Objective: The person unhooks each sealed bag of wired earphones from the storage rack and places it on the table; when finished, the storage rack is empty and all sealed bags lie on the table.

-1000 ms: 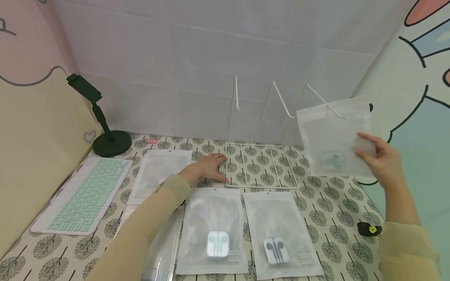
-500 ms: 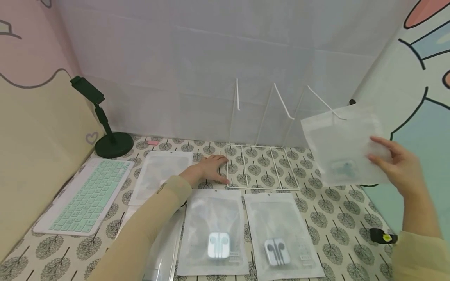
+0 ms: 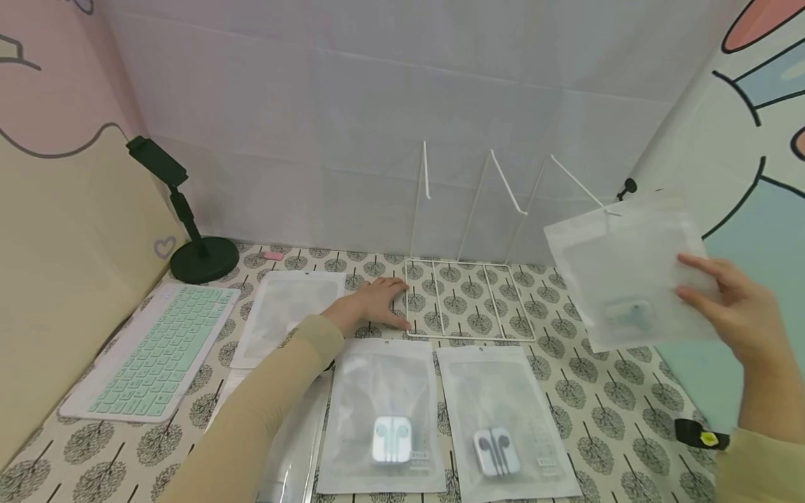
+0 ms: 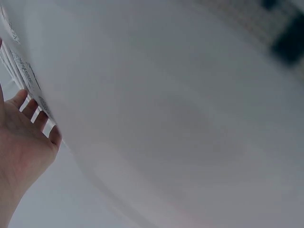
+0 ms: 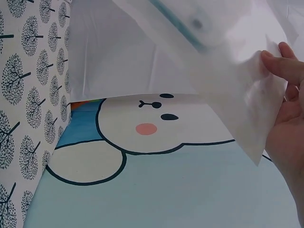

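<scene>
My right hand (image 3: 742, 307) pinches the right side of a frosted zip bag (image 3: 654, 258) with a small light-blue item inside. The bag tilts in the air at the tip of the right prong of a white wire rack (image 3: 472, 338); whether the prong passes through its hole I cannot tell. In the right wrist view, thumb and fingers grip the bag's edge. My left hand (image 3: 371, 300) rests at the left side of the rack's base, its thumb and fingers spread along the wire. Two frosted bags with wired earphones, a left one (image 3: 358, 381) and a right one (image 3: 497, 381), lie in front.
Another frosted bag (image 3: 283, 307) and a clear plastic sleeve (image 3: 292, 433) lie partly under my left arm. At the left are a mint-green keyboard (image 3: 163, 349) and a dark green stand (image 3: 204, 258). A small black object (image 3: 698, 434) appears near my right sleeve.
My right hand has moved right and down with the bag, toward the prong's tip and out from the rack. The left hand has kept its place on the base.
</scene>
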A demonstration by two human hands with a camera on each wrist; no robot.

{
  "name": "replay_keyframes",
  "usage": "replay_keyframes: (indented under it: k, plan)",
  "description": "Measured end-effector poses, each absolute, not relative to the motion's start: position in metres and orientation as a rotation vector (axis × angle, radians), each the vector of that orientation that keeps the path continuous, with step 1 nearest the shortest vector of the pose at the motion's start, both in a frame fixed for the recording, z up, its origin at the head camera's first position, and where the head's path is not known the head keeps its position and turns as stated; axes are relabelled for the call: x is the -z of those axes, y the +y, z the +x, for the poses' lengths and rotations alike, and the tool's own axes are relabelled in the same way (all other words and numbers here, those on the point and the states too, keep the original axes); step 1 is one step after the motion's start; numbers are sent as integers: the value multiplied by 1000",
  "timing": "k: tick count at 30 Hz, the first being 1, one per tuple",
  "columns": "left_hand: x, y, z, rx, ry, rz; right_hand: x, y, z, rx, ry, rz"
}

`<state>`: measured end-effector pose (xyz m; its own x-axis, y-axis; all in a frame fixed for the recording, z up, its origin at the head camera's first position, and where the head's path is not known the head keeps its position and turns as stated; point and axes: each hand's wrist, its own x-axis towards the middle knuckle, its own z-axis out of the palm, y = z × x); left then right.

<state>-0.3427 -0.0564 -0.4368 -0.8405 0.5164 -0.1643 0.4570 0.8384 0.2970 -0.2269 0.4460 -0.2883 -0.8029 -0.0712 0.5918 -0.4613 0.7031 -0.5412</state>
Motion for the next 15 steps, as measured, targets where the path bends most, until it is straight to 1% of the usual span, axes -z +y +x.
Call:
replay_keyframes:
  k: [15]
  plan:
    - [437, -56, -343, -347, 2786, 767, 276, 443, -209, -989, -2311, 519]
